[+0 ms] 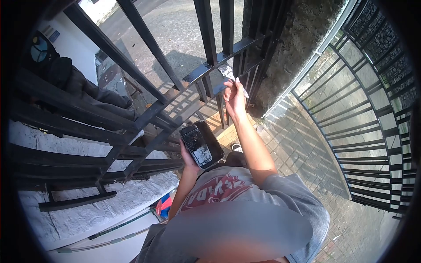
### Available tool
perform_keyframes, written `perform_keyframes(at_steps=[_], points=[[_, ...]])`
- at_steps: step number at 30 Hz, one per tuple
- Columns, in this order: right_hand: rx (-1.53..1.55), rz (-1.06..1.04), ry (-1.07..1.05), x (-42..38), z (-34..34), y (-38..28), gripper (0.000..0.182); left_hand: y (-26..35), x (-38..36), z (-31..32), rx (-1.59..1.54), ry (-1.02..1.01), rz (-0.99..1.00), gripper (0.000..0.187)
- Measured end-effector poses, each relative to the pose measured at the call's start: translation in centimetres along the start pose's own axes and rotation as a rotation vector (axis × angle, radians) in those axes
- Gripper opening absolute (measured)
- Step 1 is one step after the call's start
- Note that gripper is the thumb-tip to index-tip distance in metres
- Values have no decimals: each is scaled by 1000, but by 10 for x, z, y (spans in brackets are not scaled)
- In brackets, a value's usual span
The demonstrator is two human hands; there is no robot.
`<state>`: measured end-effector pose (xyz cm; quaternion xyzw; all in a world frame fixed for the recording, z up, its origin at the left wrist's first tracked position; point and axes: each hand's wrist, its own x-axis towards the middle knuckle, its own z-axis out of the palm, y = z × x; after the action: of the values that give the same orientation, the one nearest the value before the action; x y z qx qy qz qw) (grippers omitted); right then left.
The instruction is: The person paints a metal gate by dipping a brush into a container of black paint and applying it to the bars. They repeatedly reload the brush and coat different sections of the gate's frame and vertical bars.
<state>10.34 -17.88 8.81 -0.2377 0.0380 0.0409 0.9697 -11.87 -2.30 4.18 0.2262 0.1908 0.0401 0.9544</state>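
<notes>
My right hand [235,98] is raised to the black metal gate [163,103], its fingers closed around a paintbrush [227,73]. The brush head, patched with white and dark, lies against or very near a horizontal bar [239,46] that shines as if wet. Lower down and to the left, my left hand [188,155] grips a black paint tray [215,139] from the side and below. Dark paint and pale smears show inside the tray. Part of the left hand is hidden behind it.
A rough concrete pillar [287,57] stands right of the gate. A second black barred gate [372,109] curves along the right above brick paving [298,144]. On the left, a seated person's dark trousers [96,98] show behind the bars, above a white-painted wall [96,215].
</notes>
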Motion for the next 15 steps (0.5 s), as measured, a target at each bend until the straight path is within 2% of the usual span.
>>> perform_keyframes(at_steps=[2, 4, 5, 8, 13, 15], points=[[-76, 4, -82, -2, -5, -3, 29, 1, -2, -2, -24, -3, 9, 67], [-159, -106, -31, 12, -9, -15, 26, 2, -2, -5, -34, 0, 20, 66], [-192, -211, 66, 18, -6, -21, 25, 3, -2, -9, -31, 7, 28, 66], [-152, -274, 171, 32, -2, -36, 26, 1, -5, -7, -46, 29, 27, 65], [4, -33, 12, 8, -1, -6, 37, -1, -4, 1, -37, 25, 16, 64], [61, -97, 27, 20, -13, -10, 37, 1, -11, 17, -34, 16, -1, 64]])
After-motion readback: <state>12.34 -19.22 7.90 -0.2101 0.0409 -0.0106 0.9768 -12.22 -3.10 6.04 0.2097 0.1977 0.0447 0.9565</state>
